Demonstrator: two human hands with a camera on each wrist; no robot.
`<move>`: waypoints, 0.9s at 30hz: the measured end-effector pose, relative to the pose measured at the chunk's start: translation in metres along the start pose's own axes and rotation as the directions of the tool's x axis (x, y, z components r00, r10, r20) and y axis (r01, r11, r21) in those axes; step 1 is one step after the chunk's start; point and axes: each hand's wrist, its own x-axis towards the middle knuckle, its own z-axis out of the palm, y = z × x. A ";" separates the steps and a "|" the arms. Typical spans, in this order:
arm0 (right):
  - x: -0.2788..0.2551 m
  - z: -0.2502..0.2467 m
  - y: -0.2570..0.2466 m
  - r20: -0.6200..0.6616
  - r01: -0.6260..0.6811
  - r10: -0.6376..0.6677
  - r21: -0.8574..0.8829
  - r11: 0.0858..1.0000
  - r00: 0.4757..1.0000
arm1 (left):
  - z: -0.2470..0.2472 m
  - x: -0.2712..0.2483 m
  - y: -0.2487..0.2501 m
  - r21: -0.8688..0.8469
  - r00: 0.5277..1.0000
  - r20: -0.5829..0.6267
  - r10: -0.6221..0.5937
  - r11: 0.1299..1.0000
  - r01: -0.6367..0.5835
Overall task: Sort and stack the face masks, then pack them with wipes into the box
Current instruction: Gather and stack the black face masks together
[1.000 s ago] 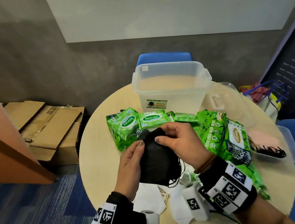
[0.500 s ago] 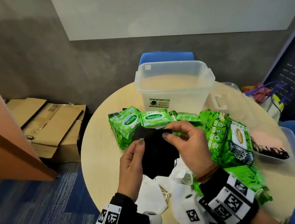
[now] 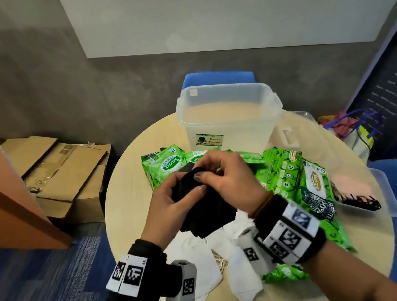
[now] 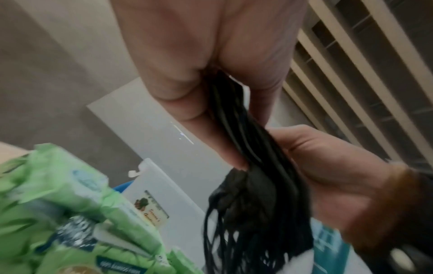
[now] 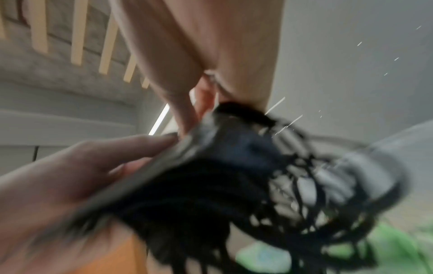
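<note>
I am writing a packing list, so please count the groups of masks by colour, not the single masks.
Black bundle: 1, gripped by left hand and right hand.
White pile: 1, on the table.
Pink pile: 1, in the clear tray.
Total: 3 groups.

My left hand (image 4: 211, 55) fills the top centre of the frame, its fingers (image 4: 206, 118) pinching a bundle of black face masks (image 4: 248, 189) that hangs down through the middle, ear loops trailing toward the bottom edge. My right hand (image 4: 332, 178) comes in from the right and grips the same bundle. Blurred green wipes packs (image 4: 70, 213) crowd the lower left, with the clear box (image 4: 164, 148) behind them.
</note>
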 end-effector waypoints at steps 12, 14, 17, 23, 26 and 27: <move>-0.057 0.078 0.061 0.241 -0.322 0.295 0.081 0.943 0.925 | -0.046 -0.056 -0.064 -0.144 0.941 -0.180 -0.285 0.954 0.261; -0.056 0.083 0.065 0.256 -0.300 0.279 0.049 0.953 0.926 | -0.046 -0.061 -0.071 -0.147 0.926 -0.187 -0.328 0.941 0.304; -0.055 0.083 0.071 0.320 -0.325 0.290 0.062 0.944 0.902 | -0.050 -0.066 -0.077 -0.104 0.926 -0.226 -0.304 0.952 0.287; -0.003 0.011 0.130 -0.123 -0.575 0.563 -0.250 0.779 0.817 | -0.078 -0.085 -0.081 -0.162 0.864 -0.390 -0.320 0.947 0.278; 0.013 0.005 0.155 -0.109 -0.658 0.683 -0.412 0.630 0.722 | -0.089 -0.096 -0.080 -0.192 0.832 -0.442 -0.336 0.941 0.278; 0.013 0.009 0.159 -0.075 -0.667 0.718 -0.444 0.598 0.692 | -0.090 -0.099 -0.080 -0.193 0.826 -0.454 -0.333 0.942 0.274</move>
